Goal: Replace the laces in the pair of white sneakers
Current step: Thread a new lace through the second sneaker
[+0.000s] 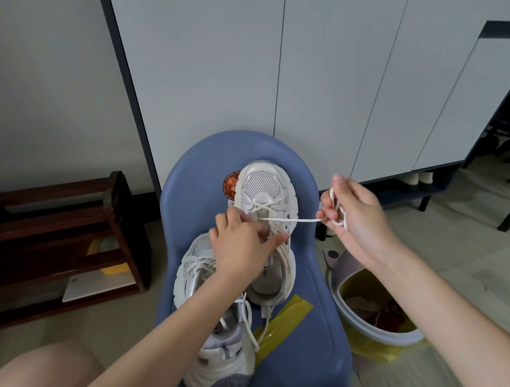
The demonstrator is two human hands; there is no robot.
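Two white mesh-and-leather sneakers sat on a blue moulded plastic chair seat [308, 358], toes pointing away from the wearer of the camera.

Far sneaker [264, 192]: only the lowest eyelets near the toe carried a crossing of white round cord lace [293, 220]; the upper eyelets looked empty and the grey insole was exposed. Judged partly laced or partly unlaced; the view alone could not settle which, nor whether this cord was the old or the new one.

Near sneaker [212, 336]: laces were present across the tongue, with loose ends trailing over the collar towards a strip of yellow translucent wrapper [285, 320] on the seat. Not tied, as far as visible.

Left hand [241, 247]: lay on the far sneaker's tongue and eyelet row, fingers curled, apparently steadying the upper; whether it pinched the lace itself could not be told, as the fingertips were hidden.

Right hand [354, 218]: off the right edge of the chair, well apart from the shoe, closed on a bunched coil of the lace, with one strand running taut from it back to the far sneaker's right eyelet.

Estimate: most of the work remained.

A white-rimmed waste bin [380, 330] stood on the floor beside the chair, under the right forearm.
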